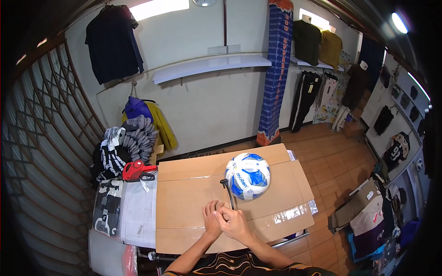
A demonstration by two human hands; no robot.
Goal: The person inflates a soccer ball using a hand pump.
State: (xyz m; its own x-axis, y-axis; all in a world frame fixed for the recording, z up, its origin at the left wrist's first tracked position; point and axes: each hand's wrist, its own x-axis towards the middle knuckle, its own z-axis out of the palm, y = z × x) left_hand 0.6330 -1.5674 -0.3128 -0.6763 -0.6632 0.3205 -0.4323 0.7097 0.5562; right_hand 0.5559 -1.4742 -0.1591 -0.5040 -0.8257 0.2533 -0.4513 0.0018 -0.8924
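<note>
A white and blue molten ball rests on a flat cardboard sheet. Left of the ball lies a slim black hose-like piece with a wider head; its lower end reaches my right hand. Below the ball, my left hand and my right hand meet over the cardboard. My right hand is closed, its thumb and fingers pressed toward my left fingers. My left fingers are bent and held together against it. Whatever sits between them is hidden or too small to make out.
A red and black handheld device stands left of the cardboard, near packed garments and a pile of grey gloves. A blue banner-wrapped pillar rises behind the table. Folded clothes stand at right beyond the tiled floor.
</note>
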